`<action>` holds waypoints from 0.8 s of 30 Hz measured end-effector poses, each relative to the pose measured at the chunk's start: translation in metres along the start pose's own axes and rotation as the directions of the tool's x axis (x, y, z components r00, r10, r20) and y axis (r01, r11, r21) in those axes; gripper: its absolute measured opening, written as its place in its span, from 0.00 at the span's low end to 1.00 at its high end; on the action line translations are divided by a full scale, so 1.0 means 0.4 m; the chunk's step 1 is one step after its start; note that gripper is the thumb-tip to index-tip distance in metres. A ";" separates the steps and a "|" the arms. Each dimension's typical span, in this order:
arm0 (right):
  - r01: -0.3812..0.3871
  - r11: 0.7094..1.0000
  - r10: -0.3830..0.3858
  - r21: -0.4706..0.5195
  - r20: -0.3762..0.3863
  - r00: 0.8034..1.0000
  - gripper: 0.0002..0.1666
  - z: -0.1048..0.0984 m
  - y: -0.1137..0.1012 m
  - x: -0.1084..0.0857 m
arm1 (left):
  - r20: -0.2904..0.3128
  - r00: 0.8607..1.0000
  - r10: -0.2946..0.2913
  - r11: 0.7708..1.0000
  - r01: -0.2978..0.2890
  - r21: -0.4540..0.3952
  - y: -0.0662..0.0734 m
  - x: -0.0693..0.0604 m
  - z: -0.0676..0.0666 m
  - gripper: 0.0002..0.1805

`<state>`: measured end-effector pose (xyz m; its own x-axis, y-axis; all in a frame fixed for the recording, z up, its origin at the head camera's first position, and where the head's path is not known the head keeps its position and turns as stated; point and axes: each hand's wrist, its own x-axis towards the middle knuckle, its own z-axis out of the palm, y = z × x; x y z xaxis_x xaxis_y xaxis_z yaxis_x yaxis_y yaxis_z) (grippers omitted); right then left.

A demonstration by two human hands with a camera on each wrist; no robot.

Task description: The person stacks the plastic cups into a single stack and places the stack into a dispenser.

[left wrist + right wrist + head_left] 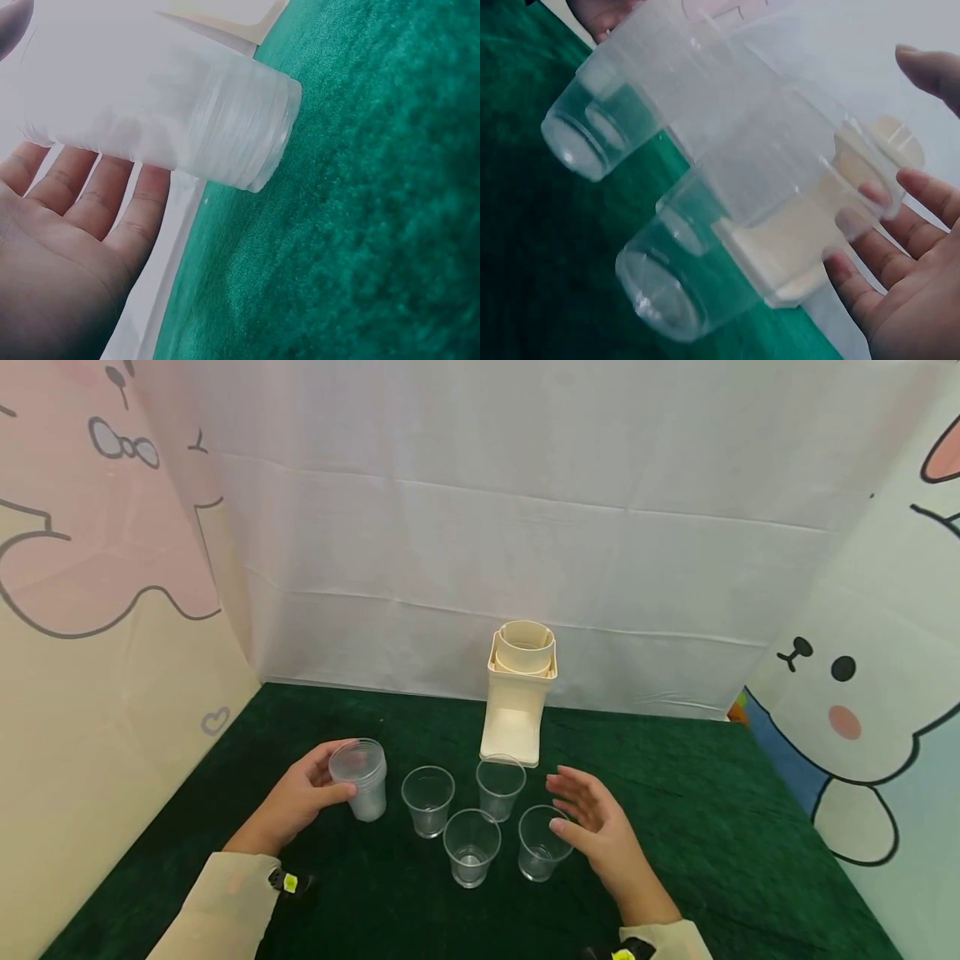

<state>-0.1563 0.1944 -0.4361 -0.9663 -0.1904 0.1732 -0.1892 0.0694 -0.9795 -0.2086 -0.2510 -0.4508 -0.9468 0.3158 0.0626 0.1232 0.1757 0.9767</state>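
My left hand (pixel 300 797) grips a stack of clear plastic cups (pixel 369 792), thumb on one side and fingers on the other. In the left wrist view the nested bases of the cup stack (pixel 244 124) show just over the green cloth. Right of it stand several single clear cups: one nearest the stack (pixel 428 802), one at the back (pixel 501 787), one at the front (pixel 471 850) and one at the right (pixel 537 852). Beside that right cup is my right hand (pixel 600 827), fingers spread. The right wrist view shows its thumb apart from the cup (pixel 682 285).
A cream cup dispenser (pixel 517 710) with a round open top stands behind the cups, near the back wall. Dark green cloth (pixel 712 827) covers the table. White sheeting (pixel 420 535) hangs behind, with cartoon-printed panels (pixel 847 693) at both sides.
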 end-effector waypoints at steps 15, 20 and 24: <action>-0.123 0.992 0.122 0.011 0.024 0.992 0.41 0.009 0.020 -0.031 | -0.006 1.000 0.003 1.000 -0.003 -0.002 0.002 -0.003 -0.002 0.34; -0.125 0.992 0.124 0.011 0.040 0.991 0.41 0.008 0.029 -0.030 | -0.006 1.000 0.002 1.000 -0.002 0.000 0.006 -0.004 0.002 0.34; -0.113 0.994 0.113 0.004 0.060 0.992 0.42 0.011 0.032 -0.031 | -0.011 1.000 -0.015 1.000 0.015 0.012 0.011 -0.004 0.003 0.34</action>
<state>-0.1458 0.1932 -0.4515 -0.9693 -0.2396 0.0552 -0.0781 0.0870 -0.9931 -0.2063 -0.2496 -0.4468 -0.9517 0.3028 0.0498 0.1120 0.1917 0.9750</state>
